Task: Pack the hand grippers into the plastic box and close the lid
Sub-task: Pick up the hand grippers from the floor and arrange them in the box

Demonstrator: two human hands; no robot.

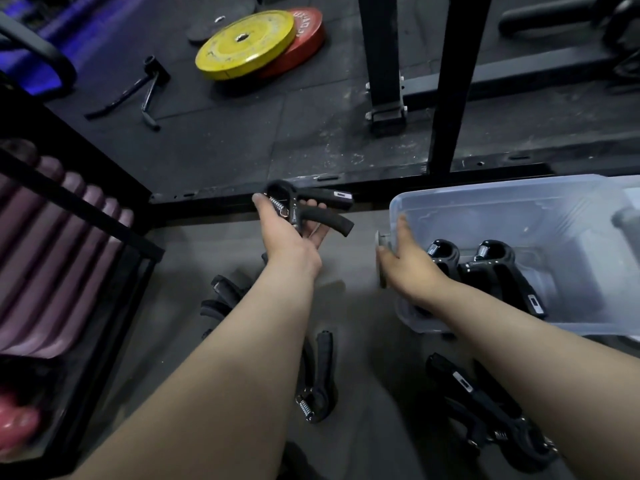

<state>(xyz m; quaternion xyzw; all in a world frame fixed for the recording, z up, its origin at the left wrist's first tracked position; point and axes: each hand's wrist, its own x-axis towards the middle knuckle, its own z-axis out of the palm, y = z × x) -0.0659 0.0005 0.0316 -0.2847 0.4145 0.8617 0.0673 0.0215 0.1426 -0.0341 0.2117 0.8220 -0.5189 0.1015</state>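
Looks like a gym. Yellow plate [244, 45] lying partly over a red plate [310, 36] on a black rubber-tile floor [242, 140], scuffed white in places. Black steel rack posts [453, 81] standing just beyond. Loose bar handle [147, 88] on the tiles. Black shelf [79, 209] at left, stacked with purple rolls [69, 251]. Spring hand grippers [315, 386] scattered nearer, on grey flooring.

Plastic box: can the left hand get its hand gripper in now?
Probably yes. The plastic box has no lid on; the right hand holds only its left rim, and two packed grippers leave room. The left hand, with its hand gripper, sits beside it.
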